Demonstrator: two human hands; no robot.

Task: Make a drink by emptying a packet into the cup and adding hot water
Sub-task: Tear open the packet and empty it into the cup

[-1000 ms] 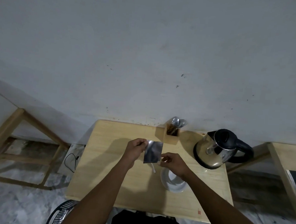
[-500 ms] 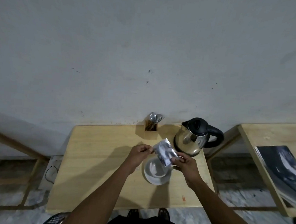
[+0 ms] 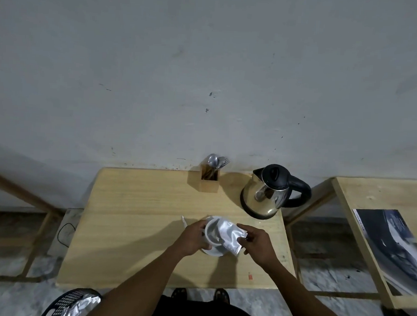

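Left hand wraps the white ceramic cup on its saucer, toward the near right of the pale wooden table. Right hand pinches the crinkled silver foil packet, tilted over the cup. Left half bare. Steel electric kettle with black lid at far right corner; wooden cutlery holder at far edge. No legible writing.

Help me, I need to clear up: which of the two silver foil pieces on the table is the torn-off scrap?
The thin strip lying flat beside the left hand; the packet is tipped over the cup.
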